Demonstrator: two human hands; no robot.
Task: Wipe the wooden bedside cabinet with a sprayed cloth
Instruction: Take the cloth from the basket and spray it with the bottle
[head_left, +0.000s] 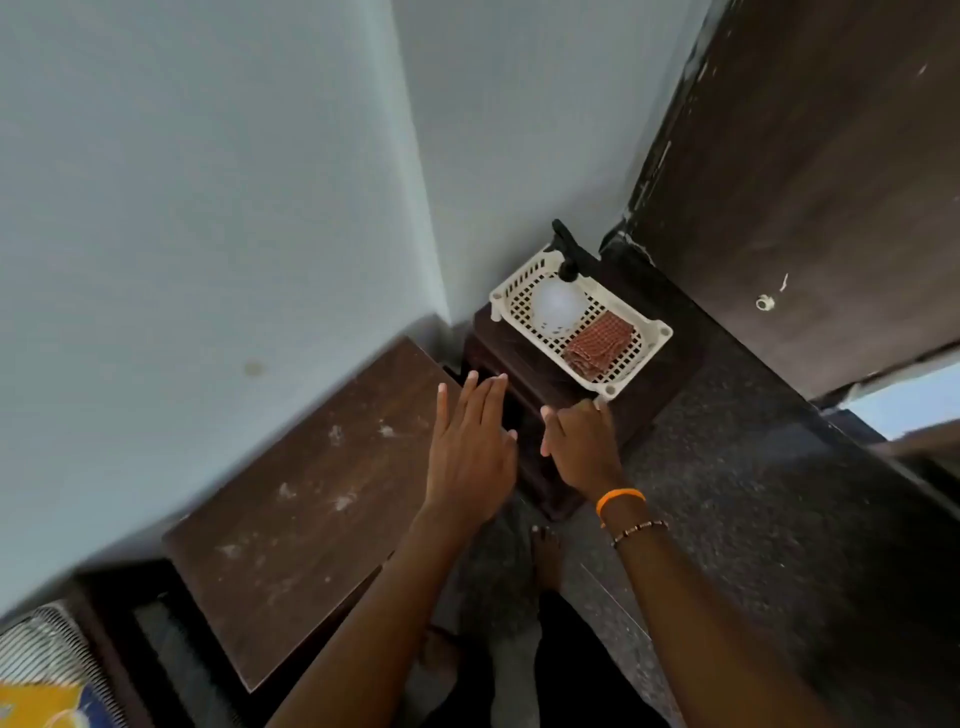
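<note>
The wooden bedside cabinet (291, 499) stands against the pale wall at lower left, its dark brown top dusty with whitish smears. To its right, a white perforated basket (631, 371) rests on a dark stool; it holds a red checked cloth (600, 345) and a white spray bottle (556, 304) with a black trigger. My left hand (470, 447) hovers flat with fingers apart, just past the cabinet's right edge. My right hand (582, 447) is curled, its fingertips touching the basket's near corner. Neither hand holds the cloth or bottle.
A dark plastic stool (540, 400) sits in the room's corner under the basket. A dark wooden door (810, 182) stands at the right, with speckled grey floor (753, 493) below. My bare feet are beneath my arms. A striped mattress edge (47, 654) shows at bottom left.
</note>
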